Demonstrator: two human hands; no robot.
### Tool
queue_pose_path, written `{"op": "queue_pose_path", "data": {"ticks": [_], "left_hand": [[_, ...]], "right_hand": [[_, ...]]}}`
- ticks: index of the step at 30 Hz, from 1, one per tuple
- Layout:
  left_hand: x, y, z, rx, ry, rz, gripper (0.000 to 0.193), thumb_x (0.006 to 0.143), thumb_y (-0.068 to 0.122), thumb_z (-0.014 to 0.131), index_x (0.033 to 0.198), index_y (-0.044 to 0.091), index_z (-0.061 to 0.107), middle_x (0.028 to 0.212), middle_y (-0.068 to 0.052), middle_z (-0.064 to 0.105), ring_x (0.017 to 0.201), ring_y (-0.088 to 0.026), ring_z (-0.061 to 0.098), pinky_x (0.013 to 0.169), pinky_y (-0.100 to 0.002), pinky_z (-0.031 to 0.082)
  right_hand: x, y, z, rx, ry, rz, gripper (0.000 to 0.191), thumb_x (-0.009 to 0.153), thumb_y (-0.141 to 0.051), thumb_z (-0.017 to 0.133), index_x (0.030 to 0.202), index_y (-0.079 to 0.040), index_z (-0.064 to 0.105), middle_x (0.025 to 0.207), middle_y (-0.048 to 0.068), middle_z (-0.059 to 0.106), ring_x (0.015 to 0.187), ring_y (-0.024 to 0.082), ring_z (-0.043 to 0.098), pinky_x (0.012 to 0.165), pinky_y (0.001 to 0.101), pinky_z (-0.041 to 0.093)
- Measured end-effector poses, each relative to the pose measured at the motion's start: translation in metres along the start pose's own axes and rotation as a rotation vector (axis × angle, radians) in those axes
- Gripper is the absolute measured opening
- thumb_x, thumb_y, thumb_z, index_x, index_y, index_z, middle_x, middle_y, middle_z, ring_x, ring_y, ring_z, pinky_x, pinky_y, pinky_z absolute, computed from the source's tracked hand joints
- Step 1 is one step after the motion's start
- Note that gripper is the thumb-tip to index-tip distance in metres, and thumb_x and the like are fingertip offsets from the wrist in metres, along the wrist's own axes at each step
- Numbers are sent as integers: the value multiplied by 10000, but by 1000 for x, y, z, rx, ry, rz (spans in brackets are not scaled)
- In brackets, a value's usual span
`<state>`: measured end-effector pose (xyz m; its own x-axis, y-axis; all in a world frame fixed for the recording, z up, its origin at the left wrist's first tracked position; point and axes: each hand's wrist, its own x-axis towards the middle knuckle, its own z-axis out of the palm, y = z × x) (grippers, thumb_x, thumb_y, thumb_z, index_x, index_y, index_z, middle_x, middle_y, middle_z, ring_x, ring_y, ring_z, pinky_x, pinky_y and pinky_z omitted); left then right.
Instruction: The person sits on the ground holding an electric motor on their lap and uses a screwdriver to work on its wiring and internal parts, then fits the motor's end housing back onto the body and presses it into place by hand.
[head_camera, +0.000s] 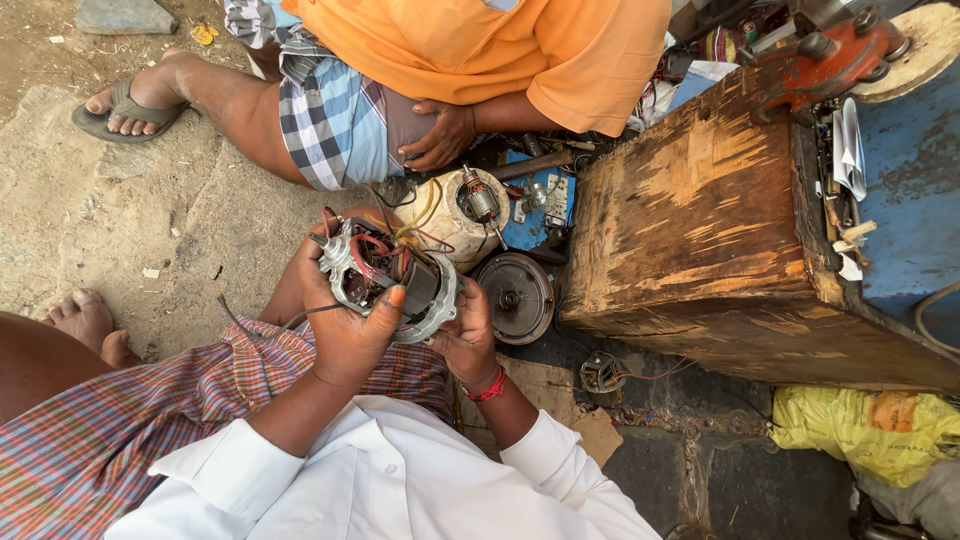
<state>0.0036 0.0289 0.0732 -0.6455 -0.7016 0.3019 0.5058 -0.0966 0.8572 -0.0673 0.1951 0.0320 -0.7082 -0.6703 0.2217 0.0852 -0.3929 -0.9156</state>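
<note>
1. Grey metal motor (385, 280) with red and black wires sits at centre frame, gripped from both sides.
2. Left hand (345, 320) wraps around it, thumb on top.
3. Right hand (465, 335) seems to hold its far edge; fingers partly hidden.
4. Another person's hand (440, 135) rests above, near a cream motor casing (455, 215).
5. Wooden box (700, 220) fills the right.

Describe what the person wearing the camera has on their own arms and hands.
Both arms wear long white shirt sleeves, pushed back to about mid-forearm. The left hand is bare, with no ring or band visible. The right hand is bare too, with a red thread band tied around its wrist. No gloves or watch show.
</note>
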Motion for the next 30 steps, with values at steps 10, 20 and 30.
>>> {"op": "queue_pose_path", "data": {"ticks": [10,20,30], "left_hand": [[1,0,-7,-23,-18,-45,1101,864,618,804,1586,27,220,1459,-140,473,1353,-223,521,1166,-369,464],[5,7,-11,-8,-19,-55,1178,835,705,778,1599,10,213,1484,-152,448,1390,-238,497,1190,-384,448],[9,8,-15,-33,-11,-49,1210,821,725,784,1606,9,205,1509,-144,430,1414,-240,476,1217,-391,428]], "right_hand": [[-2,-8,-4,18,-52,-6,833,940,-55,790,1590,-32,269,1577,171,441,1462,284,499,1198,466,475],[-2,-8,-6,-93,-97,-91,828,963,-118,798,1617,-31,298,1590,173,466,1476,286,502,1230,473,454],[-3,0,-1,-48,-81,-67,963,958,-224,801,1635,-28,145,1635,177,375,1487,282,460,1213,467,441]]}}
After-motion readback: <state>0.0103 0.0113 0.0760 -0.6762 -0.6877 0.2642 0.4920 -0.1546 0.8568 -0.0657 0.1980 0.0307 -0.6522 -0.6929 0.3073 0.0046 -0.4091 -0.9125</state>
